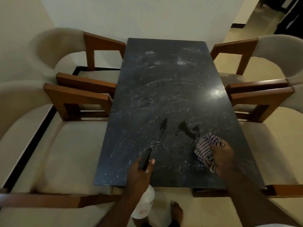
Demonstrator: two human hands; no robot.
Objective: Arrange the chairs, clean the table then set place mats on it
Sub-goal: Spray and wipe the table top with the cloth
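Observation:
A dark speckled stone table [164,89] runs away from me, its surface streaked with wet smears and spray droplets. My left hand [139,176] grips a white spray bottle [144,205] by its black trigger head, the nozzle pointing over the table's near end. My right hand [224,158] holds a bunched striped cloth [205,149] against the tabletop at the near right. Two cream chairs with wooden arms stand along the left side [68,102] and two along the right side [262,95].
A white wall closes off the table's far end. A passage of pale floor [255,20] opens at the upper right. My bare foot [177,212] stands on the floor just below the table's near edge.

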